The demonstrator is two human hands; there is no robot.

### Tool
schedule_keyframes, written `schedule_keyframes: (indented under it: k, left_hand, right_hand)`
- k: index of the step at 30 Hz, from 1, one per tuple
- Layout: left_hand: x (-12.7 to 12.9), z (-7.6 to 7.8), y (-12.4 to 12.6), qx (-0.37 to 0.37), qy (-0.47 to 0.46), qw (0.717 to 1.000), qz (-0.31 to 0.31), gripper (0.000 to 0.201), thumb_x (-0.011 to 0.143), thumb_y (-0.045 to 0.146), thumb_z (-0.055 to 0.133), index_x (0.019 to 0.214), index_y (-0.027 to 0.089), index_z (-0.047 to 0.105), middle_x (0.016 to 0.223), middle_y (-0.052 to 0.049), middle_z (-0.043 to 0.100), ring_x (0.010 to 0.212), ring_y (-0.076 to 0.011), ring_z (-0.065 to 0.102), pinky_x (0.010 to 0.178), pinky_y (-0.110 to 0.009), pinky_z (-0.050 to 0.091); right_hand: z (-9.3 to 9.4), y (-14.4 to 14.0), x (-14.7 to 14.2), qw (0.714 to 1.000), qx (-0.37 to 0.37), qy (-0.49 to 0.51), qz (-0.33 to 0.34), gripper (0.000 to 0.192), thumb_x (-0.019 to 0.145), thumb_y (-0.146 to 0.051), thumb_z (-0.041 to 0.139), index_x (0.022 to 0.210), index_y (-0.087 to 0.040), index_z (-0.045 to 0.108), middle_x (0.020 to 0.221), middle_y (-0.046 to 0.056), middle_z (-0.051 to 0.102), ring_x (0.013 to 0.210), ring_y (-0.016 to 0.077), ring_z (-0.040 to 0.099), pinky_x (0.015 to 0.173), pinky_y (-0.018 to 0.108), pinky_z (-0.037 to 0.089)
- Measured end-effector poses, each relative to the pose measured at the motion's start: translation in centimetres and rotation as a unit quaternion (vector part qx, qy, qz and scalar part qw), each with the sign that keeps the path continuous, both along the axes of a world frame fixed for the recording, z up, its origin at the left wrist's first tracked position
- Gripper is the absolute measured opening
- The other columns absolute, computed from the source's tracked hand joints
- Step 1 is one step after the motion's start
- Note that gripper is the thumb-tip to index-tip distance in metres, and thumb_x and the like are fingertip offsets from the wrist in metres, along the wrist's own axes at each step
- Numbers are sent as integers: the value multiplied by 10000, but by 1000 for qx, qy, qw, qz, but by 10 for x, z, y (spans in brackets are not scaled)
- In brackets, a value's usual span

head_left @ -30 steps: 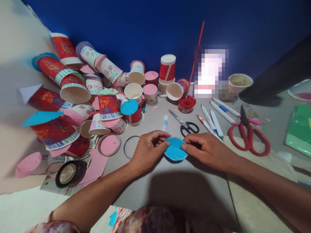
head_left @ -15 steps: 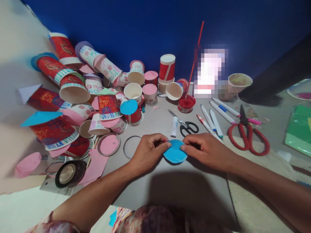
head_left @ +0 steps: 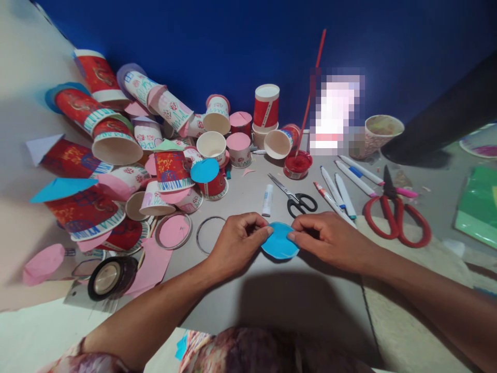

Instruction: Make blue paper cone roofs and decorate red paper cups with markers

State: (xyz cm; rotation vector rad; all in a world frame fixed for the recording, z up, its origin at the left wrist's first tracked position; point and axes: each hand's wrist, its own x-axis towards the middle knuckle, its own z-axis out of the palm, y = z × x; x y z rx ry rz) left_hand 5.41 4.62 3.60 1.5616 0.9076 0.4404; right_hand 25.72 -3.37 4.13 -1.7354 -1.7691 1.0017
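Between my hands is a round piece of blue paper, its near edge slightly bent up. My left hand pinches its left edge between thumb and fingers. On the opposite edge my right hand pinches it the same way. Just beyond the paper, a white glue stick lies on the grey table. Black-handled scissors rest to its right, blades pointing away. Left of my left hand is a thin ring lying flat.
Decorated paper cups crowd the left side, some topped with coloured paper. Several markers and red-handled scissors lie at right. Behind are a red tub with a stick and a stained cup. A tape roll sits front left.
The glue stick has shifted a little to the left, away from the black-handled scissors. Both hands keep their pinch on the blue paper, which has hardly moved.
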Motion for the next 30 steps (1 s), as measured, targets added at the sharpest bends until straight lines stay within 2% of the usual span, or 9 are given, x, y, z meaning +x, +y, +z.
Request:
schedule_keyframes:
  k: [5,11,14,18,21,24,27,28,30]
  left_hand:
    - [1,3,0,12,5,1000,-7,198,827,341,667,739,167,630,636,38,524,594,-100,449,557,-220,361]
    - [-1,3,0,24,27,998,-43,172,828,319,691,783,153,682,675,17,609,611,-104,490,576,-227,386]
    - [-1,1,0,48,26,998,-29,165,837,287,698,739,155,698,653,12,633,603,-107,517,577,-225,406]
    - [-3,-3,1,159,-10,987,11,144,846,281,732,740,182,736,696,-10,684,629,-126,587,585,-235,451]
    - [-4,-6,0,278,-43,960,8,105,882,243,698,816,222,777,800,-42,734,718,-151,658,656,-262,510]
    - [-5,-7,-3,338,-59,939,-11,120,874,209,696,956,246,777,930,-61,736,835,-170,676,752,-294,545]
    - [-3,-5,-3,282,-45,957,48,358,791,184,765,1138,242,703,1056,-65,687,889,-166,645,792,-298,540]
    - [-2,-4,-2,225,-47,970,79,408,775,182,773,1167,237,673,1060,-59,671,885,-160,637,780,-289,536]
    - [-1,-3,1,54,-84,988,116,358,798,231,761,1138,215,649,1005,-50,656,848,-153,631,718,-273,529]
  right_hand:
    - [1,-1,-1,1000,4,-2,-7,305,912,-401,551,686,-201,601,580,-32,544,535,116,450,525,264,296]
    - [1,-2,-1,1000,15,-10,-13,303,922,-404,554,714,-199,633,593,-28,564,552,120,468,540,265,307]
    - [4,-3,0,1000,17,11,-22,349,935,-465,555,737,-201,669,602,-24,581,561,123,480,543,261,325]
    - [5,-3,-1,999,21,11,-41,328,878,-507,636,748,-209,674,601,-29,602,539,120,484,524,256,319]
    - [-1,-4,-1,998,40,-54,-6,300,858,-484,669,735,-210,676,617,-14,638,561,135,533,542,265,313]
    - [-9,-4,1,980,129,-149,32,224,916,-322,567,798,-205,718,702,25,711,628,165,602,577,292,312]
    - [-11,-5,6,928,266,-262,8,274,936,-217,487,828,-181,737,739,67,733,645,186,613,592,327,309]
    - [-10,-5,7,907,302,-294,-6,289,947,-213,480,830,-175,741,738,77,734,642,190,610,596,337,311]
    - [-6,-5,10,873,349,-340,-22,295,963,-210,483,838,-171,748,742,87,741,648,197,611,609,350,323]
